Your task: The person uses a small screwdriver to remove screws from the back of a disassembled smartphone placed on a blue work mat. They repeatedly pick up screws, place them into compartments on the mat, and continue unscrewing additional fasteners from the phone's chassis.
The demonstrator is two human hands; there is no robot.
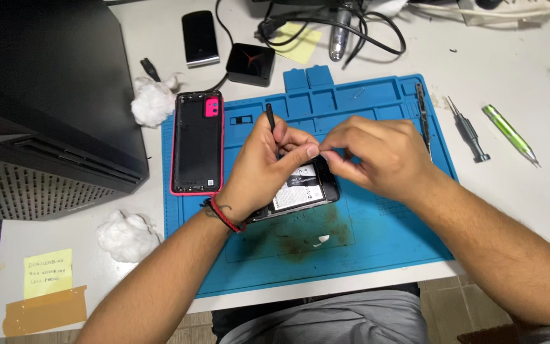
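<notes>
Lying under both hands — left hand point(263, 167), right hand point(370, 153) — opened phone point(303, 188)

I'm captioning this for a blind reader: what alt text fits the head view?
Two bare hands work over an opened phone on a blue repair mat; the left hand holds a black pry tool, the right hand pinches something small. A pink-edged back cover lies to the left.

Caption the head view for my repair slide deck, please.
Both hands, left holding a black pry tool, right, work over an opened phone on a blue mat.
</notes>
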